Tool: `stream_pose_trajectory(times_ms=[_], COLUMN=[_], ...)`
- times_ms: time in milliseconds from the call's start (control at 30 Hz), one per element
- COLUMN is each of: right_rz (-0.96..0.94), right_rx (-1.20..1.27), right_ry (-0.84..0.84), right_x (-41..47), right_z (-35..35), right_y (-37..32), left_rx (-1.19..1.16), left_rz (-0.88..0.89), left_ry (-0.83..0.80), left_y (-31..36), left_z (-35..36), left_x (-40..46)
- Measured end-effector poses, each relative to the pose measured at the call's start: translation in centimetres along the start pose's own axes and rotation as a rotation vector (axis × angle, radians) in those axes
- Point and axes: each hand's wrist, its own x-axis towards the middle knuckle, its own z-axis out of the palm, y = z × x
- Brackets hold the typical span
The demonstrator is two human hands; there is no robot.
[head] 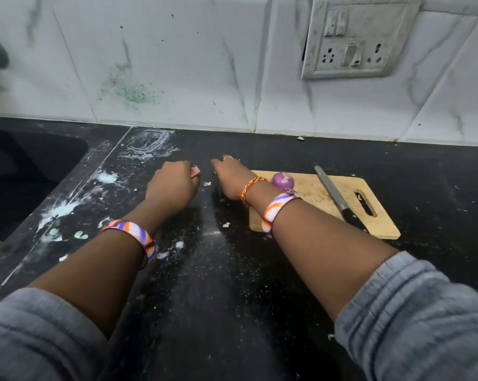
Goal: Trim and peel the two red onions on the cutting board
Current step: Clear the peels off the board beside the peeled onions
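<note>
One purple-red onion (283, 180) sits on the far left part of the wooden cutting board (314, 193), partly behind my right wrist. A knife (334, 192) lies diagonally across the board, its dark handle toward me. My left hand (173, 185) is on the black counter left of the board, fingers closed around a pinkish scrap of onion skin (195, 171) that peeks out by the thumb. My right hand (231, 177) rests palm down on the counter just off the board's left edge; its fingertips are hidden. No second onion is visible.
Black stone counter (218, 270) with white smears and small peel bits (207, 183). A dark sink (26, 166) lies at the left. Tiled wall with a switch-and-socket plate (356, 39) stands behind.
</note>
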Motion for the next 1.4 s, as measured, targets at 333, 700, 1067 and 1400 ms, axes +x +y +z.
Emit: stream_pose_trajectory(times_ms=[333,700,1067,1400], right_rz=[-0.127,-0.368,-0.296,0.067], right_rx=[-0.06,-0.245,-0.206,0.607], right_ry=[-0.025,-0.019,-0.036,0.319], right_x=[1.0,-5.1,-8.3,-8.3], right_z=[0.0,-0.2,0.4,-0.1], right_y=[0.1,-0.1,0.0,1.3], left_rx=[0.017,0.003,-0.156,-0.681], left_rz=[-0.024,0.018,0.013,-0.293], left_ry=[-0.026,-0.012,-0.136,-0.343], left_y=[0.2,1.3,2.1,3.8], left_z=[1.1,0.7,-0.3,-1.1], left_x=[1.2,0.6,0.5,-0.7])
